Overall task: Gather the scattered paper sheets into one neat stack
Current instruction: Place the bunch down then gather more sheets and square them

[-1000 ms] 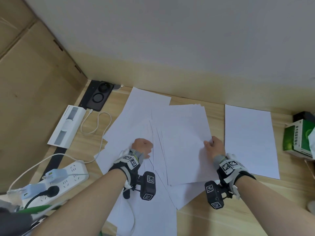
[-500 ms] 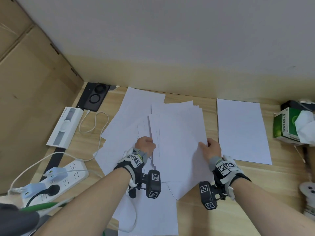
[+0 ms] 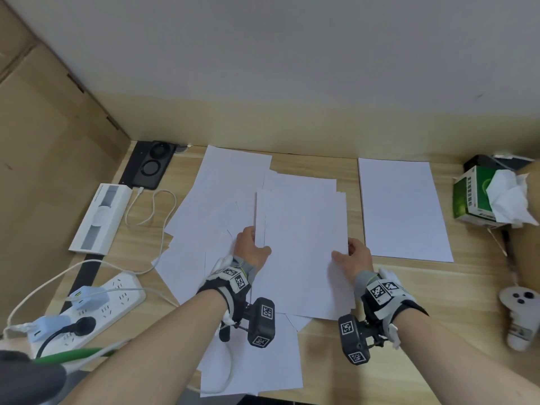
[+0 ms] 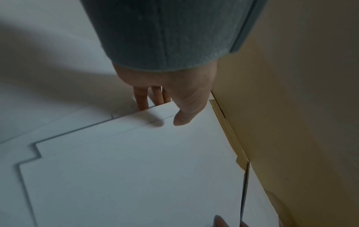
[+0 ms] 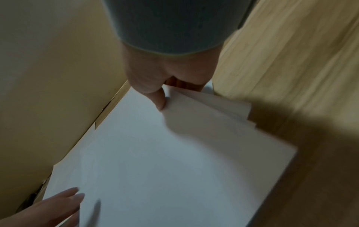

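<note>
A bundle of white paper sheets (image 3: 304, 244) lies mid-table, its edges slightly staggered. My left hand (image 3: 251, 247) pinches its left edge; in the left wrist view the thumb lies on top of the bundle (image 4: 136, 169) and the fingers (image 4: 143, 99) reach under it. My right hand (image 3: 350, 254) pinches the right edge, thumb on top and fingers beneath the bundle (image 5: 155, 153). More loose sheets (image 3: 216, 206) fan out under and left of the bundle, and one (image 3: 263, 361) lies near the front edge. A single sheet (image 3: 403, 209) lies apart on the right.
Left of the papers are a white power strip (image 3: 96, 305) with plugs and cables, a white box (image 3: 100, 217) and a black charger (image 3: 152, 165). A green tissue box (image 3: 479, 197) and a white controller (image 3: 520, 314) sit at the right. Cardboard (image 3: 43, 141) walls the left side.
Both hands have moved closer together, squeezing the bundle's sheets into closer alignment. The left hand went from resting beside the sheets to pinching the bundle's left edge.
</note>
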Action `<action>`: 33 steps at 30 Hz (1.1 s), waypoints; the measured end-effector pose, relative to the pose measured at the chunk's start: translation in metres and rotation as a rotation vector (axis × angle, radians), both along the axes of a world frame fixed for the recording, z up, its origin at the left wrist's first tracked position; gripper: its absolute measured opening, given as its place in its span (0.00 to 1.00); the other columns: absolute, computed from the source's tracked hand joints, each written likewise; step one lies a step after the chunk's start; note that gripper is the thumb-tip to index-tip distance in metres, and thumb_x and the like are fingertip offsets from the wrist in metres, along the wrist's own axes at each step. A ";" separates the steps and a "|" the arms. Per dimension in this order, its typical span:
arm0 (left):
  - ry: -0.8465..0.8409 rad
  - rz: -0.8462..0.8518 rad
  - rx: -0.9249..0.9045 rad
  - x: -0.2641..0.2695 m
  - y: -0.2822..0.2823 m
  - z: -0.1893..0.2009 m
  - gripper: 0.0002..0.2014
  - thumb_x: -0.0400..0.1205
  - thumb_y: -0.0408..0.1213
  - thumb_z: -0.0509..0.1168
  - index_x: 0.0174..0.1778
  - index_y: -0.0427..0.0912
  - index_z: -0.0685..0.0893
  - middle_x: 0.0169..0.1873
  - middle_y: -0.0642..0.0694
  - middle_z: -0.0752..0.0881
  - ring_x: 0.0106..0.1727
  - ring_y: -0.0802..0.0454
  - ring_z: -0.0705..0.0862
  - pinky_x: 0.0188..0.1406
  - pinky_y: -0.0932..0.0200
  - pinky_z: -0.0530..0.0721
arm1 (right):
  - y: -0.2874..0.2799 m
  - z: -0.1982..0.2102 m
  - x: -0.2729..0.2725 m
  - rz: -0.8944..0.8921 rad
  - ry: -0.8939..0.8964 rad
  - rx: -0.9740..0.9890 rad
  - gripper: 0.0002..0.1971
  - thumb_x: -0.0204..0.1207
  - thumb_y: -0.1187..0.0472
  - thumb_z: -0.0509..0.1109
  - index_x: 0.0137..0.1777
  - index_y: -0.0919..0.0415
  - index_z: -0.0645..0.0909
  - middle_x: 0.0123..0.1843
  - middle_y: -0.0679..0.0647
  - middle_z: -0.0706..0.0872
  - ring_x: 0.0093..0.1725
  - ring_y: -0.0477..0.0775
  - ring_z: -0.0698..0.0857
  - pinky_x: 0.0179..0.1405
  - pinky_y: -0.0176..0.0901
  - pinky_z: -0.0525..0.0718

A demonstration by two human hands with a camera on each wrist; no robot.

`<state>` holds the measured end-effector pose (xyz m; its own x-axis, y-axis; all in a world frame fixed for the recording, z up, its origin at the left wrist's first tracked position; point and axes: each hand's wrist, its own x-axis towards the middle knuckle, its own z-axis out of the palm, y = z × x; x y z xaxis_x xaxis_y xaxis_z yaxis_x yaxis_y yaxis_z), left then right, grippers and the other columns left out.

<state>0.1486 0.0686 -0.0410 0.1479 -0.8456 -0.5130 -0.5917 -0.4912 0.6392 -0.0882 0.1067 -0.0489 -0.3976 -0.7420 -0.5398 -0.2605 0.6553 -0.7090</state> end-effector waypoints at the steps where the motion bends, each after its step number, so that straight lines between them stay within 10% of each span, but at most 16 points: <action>1: 0.001 0.021 0.018 -0.002 0.001 0.000 0.32 0.73 0.34 0.70 0.74 0.38 0.69 0.65 0.41 0.78 0.63 0.45 0.81 0.54 0.56 0.80 | 0.004 0.001 0.000 0.005 -0.034 0.001 0.13 0.73 0.70 0.69 0.57 0.62 0.83 0.52 0.59 0.90 0.45 0.58 0.86 0.47 0.49 0.86; 8: -0.015 0.053 0.066 -0.005 -0.001 0.001 0.35 0.71 0.36 0.70 0.75 0.38 0.69 0.68 0.41 0.78 0.64 0.43 0.81 0.62 0.48 0.83 | 0.016 0.005 -0.002 0.045 -0.119 0.023 0.09 0.74 0.72 0.68 0.52 0.73 0.86 0.55 0.71 0.89 0.41 0.57 0.84 0.43 0.46 0.82; 13: 0.071 0.079 0.056 -0.003 -0.001 0.016 0.34 0.66 0.44 0.70 0.70 0.42 0.74 0.61 0.47 0.82 0.59 0.46 0.84 0.59 0.49 0.85 | 0.013 0.026 -0.011 0.019 -0.113 -0.028 0.09 0.76 0.72 0.69 0.54 0.73 0.86 0.54 0.70 0.90 0.53 0.68 0.89 0.58 0.60 0.86; 20: 0.458 0.150 -0.079 -0.022 -0.042 0.094 0.15 0.72 0.22 0.68 0.54 0.38 0.85 0.52 0.39 0.89 0.49 0.43 0.89 0.51 0.51 0.88 | -0.025 0.106 -0.021 -0.006 -0.163 -0.210 0.08 0.72 0.75 0.71 0.50 0.72 0.87 0.43 0.61 0.88 0.42 0.58 0.85 0.47 0.58 0.87; 26: 0.531 0.111 -0.238 -0.034 -0.077 0.160 0.16 0.66 0.26 0.67 0.47 0.43 0.86 0.48 0.40 0.91 0.49 0.41 0.89 0.53 0.43 0.88 | -0.060 0.164 -0.017 -0.015 -0.201 -0.365 0.13 0.73 0.80 0.68 0.49 0.63 0.85 0.44 0.56 0.88 0.40 0.53 0.85 0.42 0.46 0.85; 33: 0.487 0.011 -0.205 -0.018 -0.060 0.141 0.17 0.67 0.26 0.73 0.50 0.45 0.84 0.45 0.47 0.89 0.46 0.48 0.87 0.47 0.53 0.87 | -0.049 0.145 -0.021 -0.054 -0.213 -0.272 0.13 0.64 0.80 0.73 0.37 0.61 0.85 0.42 0.63 0.87 0.42 0.59 0.83 0.45 0.53 0.82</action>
